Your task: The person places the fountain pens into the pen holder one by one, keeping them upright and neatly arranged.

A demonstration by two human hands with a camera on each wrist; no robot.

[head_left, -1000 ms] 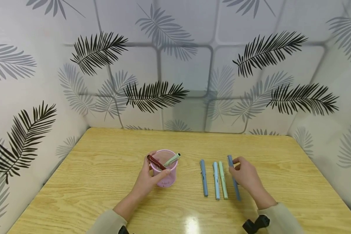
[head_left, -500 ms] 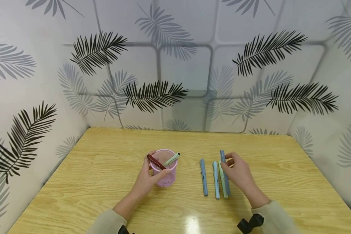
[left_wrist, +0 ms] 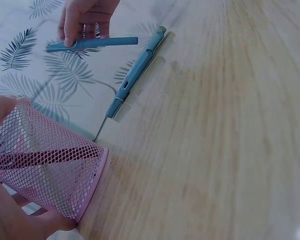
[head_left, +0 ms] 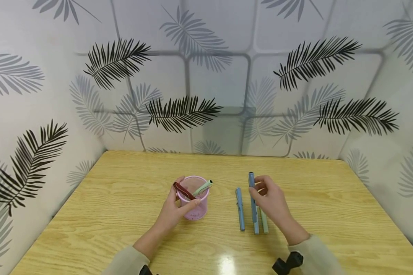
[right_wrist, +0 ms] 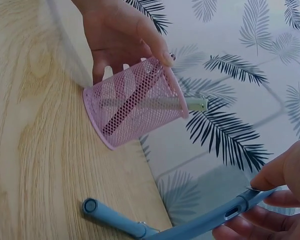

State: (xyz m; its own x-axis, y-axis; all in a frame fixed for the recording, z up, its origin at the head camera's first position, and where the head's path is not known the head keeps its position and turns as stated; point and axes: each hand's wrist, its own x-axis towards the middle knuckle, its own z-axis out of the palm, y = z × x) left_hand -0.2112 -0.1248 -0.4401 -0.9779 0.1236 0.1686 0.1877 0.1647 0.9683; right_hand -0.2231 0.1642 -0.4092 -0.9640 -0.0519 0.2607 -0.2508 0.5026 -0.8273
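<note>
My left hand [head_left: 173, 209] grips a pink mesh pen cup [head_left: 199, 211] that stands on the table, thumb over its near rim. Inside lean a dark red pen [head_left: 184, 190] and a pale green pen [head_left: 204, 186]. My right hand [head_left: 271, 198] pinches a blue pen [head_left: 252, 200] near its upper part. In the left wrist view that blue pen [left_wrist: 105, 43] is raised off the tabletop. Under it in the head view lies a light blue pen [head_left: 256, 228], mostly hidden, beside a light green pen [head_left: 264, 222]. Another blue pen [head_left: 240, 210] lies to their left.
The wooden table [head_left: 130, 172] runs back to a wall [head_left: 220, 88] covered with a leaf pattern. Similar panels rise at the left and right sides. Bare wood lies between the cup and the pens.
My right hand has lifted the blue pen and carried it left, from the right end of the row to over the light blue pen. The left hand and the cup stay put.
</note>
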